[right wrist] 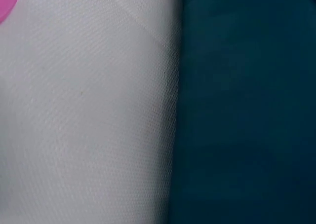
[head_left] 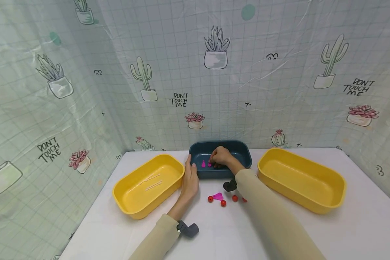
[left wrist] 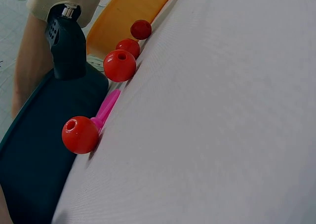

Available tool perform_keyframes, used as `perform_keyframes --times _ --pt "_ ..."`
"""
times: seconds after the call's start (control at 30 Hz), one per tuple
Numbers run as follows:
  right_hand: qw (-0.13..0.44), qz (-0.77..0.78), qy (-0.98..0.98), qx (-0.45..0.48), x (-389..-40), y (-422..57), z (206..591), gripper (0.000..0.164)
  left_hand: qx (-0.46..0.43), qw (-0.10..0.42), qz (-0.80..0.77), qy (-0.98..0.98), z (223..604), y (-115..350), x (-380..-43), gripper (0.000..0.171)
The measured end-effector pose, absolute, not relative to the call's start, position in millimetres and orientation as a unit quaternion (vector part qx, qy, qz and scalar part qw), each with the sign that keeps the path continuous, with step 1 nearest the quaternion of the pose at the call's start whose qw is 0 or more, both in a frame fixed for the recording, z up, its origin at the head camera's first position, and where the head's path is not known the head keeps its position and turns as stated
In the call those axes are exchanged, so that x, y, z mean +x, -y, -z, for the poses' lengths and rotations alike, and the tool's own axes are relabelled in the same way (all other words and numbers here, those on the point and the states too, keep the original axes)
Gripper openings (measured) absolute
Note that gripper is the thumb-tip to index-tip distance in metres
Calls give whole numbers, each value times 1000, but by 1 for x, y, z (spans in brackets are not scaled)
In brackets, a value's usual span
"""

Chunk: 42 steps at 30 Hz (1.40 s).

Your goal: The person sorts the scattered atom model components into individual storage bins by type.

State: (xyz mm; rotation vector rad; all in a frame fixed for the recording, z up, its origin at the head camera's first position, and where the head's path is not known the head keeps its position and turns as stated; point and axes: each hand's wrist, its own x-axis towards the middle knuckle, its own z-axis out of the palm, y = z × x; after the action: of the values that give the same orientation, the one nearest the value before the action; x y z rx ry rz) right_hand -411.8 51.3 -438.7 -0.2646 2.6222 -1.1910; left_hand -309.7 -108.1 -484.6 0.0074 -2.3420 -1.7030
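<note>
The dark blue tray [head_left: 221, 174] stands at the back middle of the table. My left hand [head_left: 190, 179] rests along its left end with fingers straight. Reaching over the tray's front rim, my right hand [head_left: 222, 156] has its fingers bent down, pinching a small pink piece [head_left: 209, 165] at the tray floor. Another pink piece [head_left: 203, 164], wide at one end and narrow at the other, lies to its left. In front of the tray is a pink spoon-shaped piece [head_left: 218, 196], with several red beads [head_left: 223, 203] around it. The left wrist view shows holes in the beads [left wrist: 119, 65].
On the left, a yellow tray [head_left: 130, 207] contains several thin pale sticks [head_left: 153, 185]. A second yellow tray [head_left: 300, 180] stands right of the blue one, near my right sleeve [head_left: 273, 213]. Behind the white table [head_left: 214, 234] hangs a printed curtain [head_left: 169, 47].
</note>
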Motion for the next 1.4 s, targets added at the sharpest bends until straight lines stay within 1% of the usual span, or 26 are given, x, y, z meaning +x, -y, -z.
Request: perform_keyframes --times 0.27,0.53,0.77,0.9,1.2,1.4 --pt "127 420 -894 -93 -413 -55 439 11 -3 123 586 801 485 106 -311 54" --pt "114 427 -892 -93 -414 -61 438 13 -2 120 584 803 487 105 -309 55" --pt "108 443 -884 -102 -410 -69 426 16 4 121 584 803 487 107 -309 56" --pt "102 457 -877 -109 -407 -71 421 14 5 121 584 803 486 108 -308 55" --pt "85 457 -870 -163 -386 -74 399 18 -2 128 586 800 483 109 -308 53" --pt "81 455 -862 -207 -366 -77 387 19 3 124 586 801 482 108 -307 53"
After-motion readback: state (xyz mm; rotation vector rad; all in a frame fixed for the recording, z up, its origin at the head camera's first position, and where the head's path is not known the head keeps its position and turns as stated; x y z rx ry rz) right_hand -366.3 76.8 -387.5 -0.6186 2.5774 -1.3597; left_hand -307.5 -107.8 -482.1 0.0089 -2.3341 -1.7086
